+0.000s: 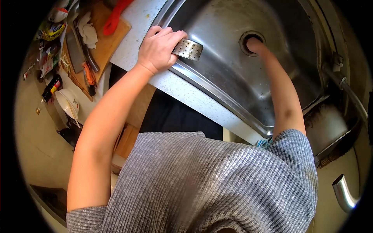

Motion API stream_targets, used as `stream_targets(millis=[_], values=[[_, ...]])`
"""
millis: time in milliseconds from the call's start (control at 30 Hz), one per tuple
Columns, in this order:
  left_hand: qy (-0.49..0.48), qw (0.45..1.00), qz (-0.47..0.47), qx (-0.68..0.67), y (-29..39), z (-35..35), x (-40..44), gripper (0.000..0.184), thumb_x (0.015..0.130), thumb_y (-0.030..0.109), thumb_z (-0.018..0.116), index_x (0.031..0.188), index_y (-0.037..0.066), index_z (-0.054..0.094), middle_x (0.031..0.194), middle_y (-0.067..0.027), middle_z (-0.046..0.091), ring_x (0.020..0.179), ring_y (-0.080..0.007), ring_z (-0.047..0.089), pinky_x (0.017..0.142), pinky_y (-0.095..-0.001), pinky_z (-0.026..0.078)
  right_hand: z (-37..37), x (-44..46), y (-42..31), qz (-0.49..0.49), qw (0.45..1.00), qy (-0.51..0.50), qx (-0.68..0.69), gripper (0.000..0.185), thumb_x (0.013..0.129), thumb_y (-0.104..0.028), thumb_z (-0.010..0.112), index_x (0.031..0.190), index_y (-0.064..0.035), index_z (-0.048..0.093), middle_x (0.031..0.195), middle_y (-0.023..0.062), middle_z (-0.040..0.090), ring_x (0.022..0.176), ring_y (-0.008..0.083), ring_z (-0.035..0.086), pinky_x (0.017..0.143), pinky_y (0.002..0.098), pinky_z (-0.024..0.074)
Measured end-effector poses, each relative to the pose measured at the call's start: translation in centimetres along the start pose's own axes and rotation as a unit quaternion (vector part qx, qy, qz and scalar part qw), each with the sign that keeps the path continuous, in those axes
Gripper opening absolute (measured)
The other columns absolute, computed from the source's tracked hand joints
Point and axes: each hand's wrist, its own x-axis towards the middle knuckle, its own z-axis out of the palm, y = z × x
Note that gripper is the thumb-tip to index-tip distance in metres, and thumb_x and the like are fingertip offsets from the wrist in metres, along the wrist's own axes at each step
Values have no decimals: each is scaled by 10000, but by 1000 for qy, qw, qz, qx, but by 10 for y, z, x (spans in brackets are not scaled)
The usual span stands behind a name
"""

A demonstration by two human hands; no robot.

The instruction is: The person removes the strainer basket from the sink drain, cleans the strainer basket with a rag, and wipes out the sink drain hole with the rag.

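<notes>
My left hand (161,48) is closed around a perforated metal sink strainer basket (188,49), holding it over the near left rim of the stainless steel sink (217,73). The strainer's holed side wall faces the basin. My right hand (254,46) reaches down into the round drain hole (244,39) in the sink floor. Its fingers are inside the opening and hidden, so what they touch does not show.
Left of the sink, a wooden cutting board (110,42) carries a cleaver (74,50), an orange-handled tool (89,73), a crumpled white cloth (87,31) and a red item (114,17). A white bowl (67,103) stands lower left. A metal pot (326,126) sits right of the sink, below a hose (355,97).
</notes>
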Motion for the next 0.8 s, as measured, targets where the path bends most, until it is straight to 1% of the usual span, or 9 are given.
stream_targets(millis=[67,133,233,333,500,567,667,733,800], values=[[-1,1000,0,0,0,1,0,388,667,70,566,1035,185,609,832,-27,618,813,-207,579,830,-314,353,0,16,1,59,995,-76,-25,225,857,-63,394,887,62,579,852,181,631,777,294,607,730,410,510],[-2,1000,1,-1,0,-1,1,388,665,71,561,1033,183,608,834,-30,617,813,-211,578,831,-315,353,-33,-35,-35,118,975,-62,178,151,844,-39,403,824,37,533,803,149,578,714,247,560,659,368,490],[-7,1000,2,-8,3,-3,0,391,660,72,553,1031,180,609,836,-33,618,812,-215,577,833,-315,353,-34,-50,-37,171,894,-33,412,102,814,-4,407,821,16,507,800,124,551,680,227,539,611,345,475],[-10,1000,-1,-8,1,-3,2,399,653,71,540,1032,175,613,837,-37,618,813,-216,574,837,-316,350,-11,-15,-6,203,764,-24,611,130,781,30,407,863,4,503,832,111,551,677,234,543,593,344,468],[0,1000,4,-12,0,-1,1,397,651,68,543,1027,173,617,829,-37,616,809,-214,574,838,-315,349,6,9,19,211,636,-55,741,252,724,88,406,934,-17,497,885,90,550,670,244,549,562,341,457],[-3,1000,1,-10,1,-1,1,396,651,68,544,1026,173,618,827,-37,616,810,-213,574,837,-314,349,4,11,26,223,643,-45,731,289,711,96,413,958,-30,494,896,85,550,664,249,554,554,355,456],[-5,1000,0,-8,2,-2,1,394,652,68,547,1025,172,621,826,-36,616,811,-212,576,835,-313,350,22,28,30,227,729,9,646,196,721,55,452,860,-50,542,820,101,592,663,268,601,572,406,474],[-7,1000,0,-9,1,-3,2,393,652,67,550,1024,171,623,827,-36,617,812,-211,577,834,-312,351,-17,-34,-19,165,900,19,402,93,736,21,488,751,-51,546,716,105,578,638,263,599,595,407,485],[-8,1000,-1,-12,1,-2,2,393,651,66,554,1024,170,624,827,-36,617,811,-211,578,832,-312,352,-28,-54,-32,124,962,52,239,89,750,-6,515,676,-51,538,649,108,564,598,255,572,589,408,472]])
